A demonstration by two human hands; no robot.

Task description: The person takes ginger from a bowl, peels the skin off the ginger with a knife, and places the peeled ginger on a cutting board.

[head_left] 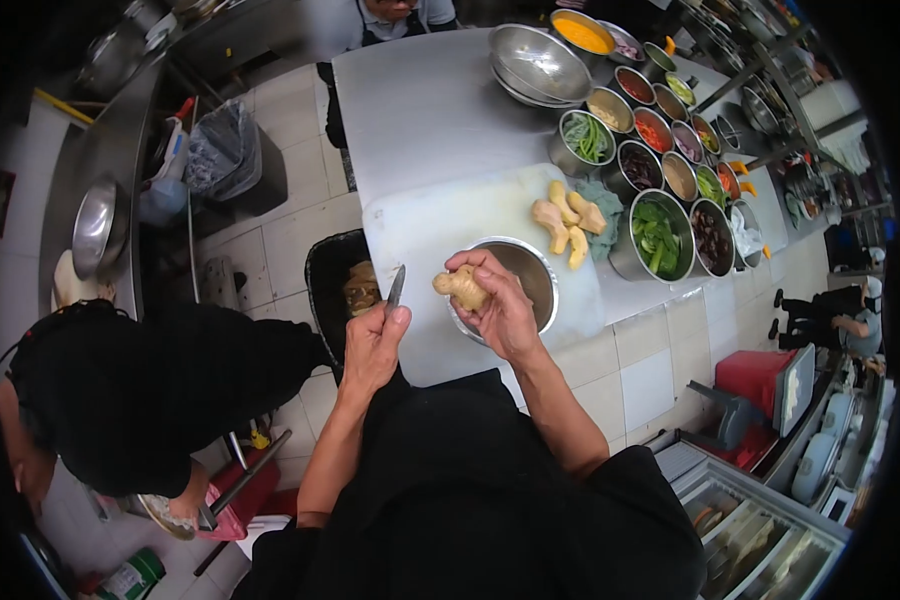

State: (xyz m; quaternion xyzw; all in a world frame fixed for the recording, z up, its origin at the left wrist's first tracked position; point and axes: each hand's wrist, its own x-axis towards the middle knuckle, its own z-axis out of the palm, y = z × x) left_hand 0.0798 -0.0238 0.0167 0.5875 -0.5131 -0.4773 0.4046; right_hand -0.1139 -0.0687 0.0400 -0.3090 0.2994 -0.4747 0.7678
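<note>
Our left hand (374, 346) gripped a small knife (397, 287), blade pointing away from us. To its right, we clasped a knob of ginger (462, 288) in our right hand (504, 312), over a metal bowl (549, 285). Beyond that hand and farther right, peeled ginger pieces (585, 212) lay on the cutting board (430, 225) beside a green cloth (603, 237).

A single wide fisheye view — worn on the head — looks forward and steeply down, with the left hand (373, 350) and right hand (507, 312) near it around the centre. The wearer's black clothing (460, 480) fills six o'clock, closest to the lens; the steel surface (410, 110) stretches away toward twelve.
</note>
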